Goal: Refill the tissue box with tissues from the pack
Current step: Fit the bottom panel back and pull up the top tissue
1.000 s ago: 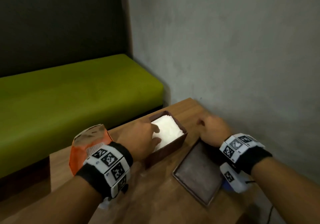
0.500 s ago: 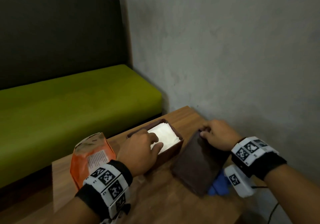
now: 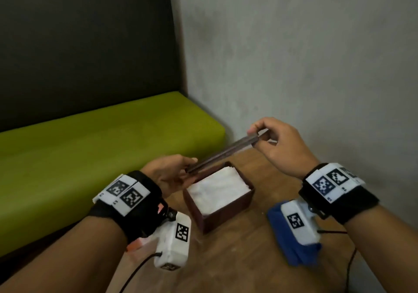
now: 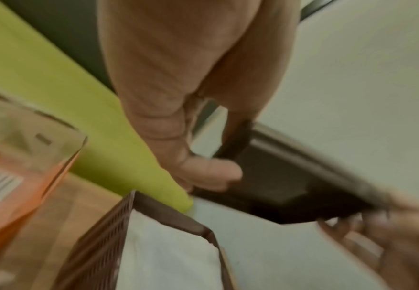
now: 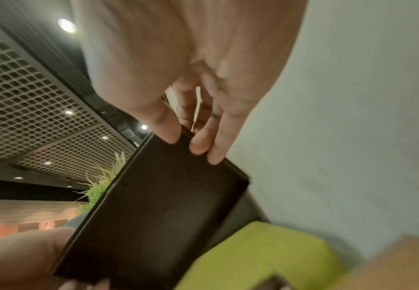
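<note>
Brown wood fills the head view: the desk (image 3: pixel 260 254) carries the open tissue box (image 3: pixel 222 211), packed to the rim with white tissues (image 3: pixel 217 187). Above the box, both hands hold the dark lid (image 3: pixel 226 154) edge-on and tilted, its higher end toward the wall. Left hand (image 3: pixel 169 172) pinches the lower end, right hand (image 3: pixel 282 143) pinches the upper end between thumb and fingers. Behind the desk runs a green bench (image 3: pixel 101 152) against a grey wall (image 3: pixel 305 55). Something blue (image 3: pixel 287 243) lies on the desk under the right wrist; what it is, I can't tell. Only a sliver of orange shows under the left wrist.

Over to the left wrist view, blurry: the thumb curls onto the lid's dark underside (image 4: pixel 285 186), fingers behind its edge. Below sits the box with its ribbed brown wall (image 4: pixel 99 245) and white tissues inside. At the left edge, standing on the desk just beside the box, there's the orange tissue pack (image 4: pixel 17 166).

Right wrist view: thumb and 2 fingertips (image 5: pixel 198 145) clamp the lid's corner, its flat dark face (image 5: pixel 158 215) toward the camera. The other hand's thumb grips the lid's opposite end, bottom left.
</note>
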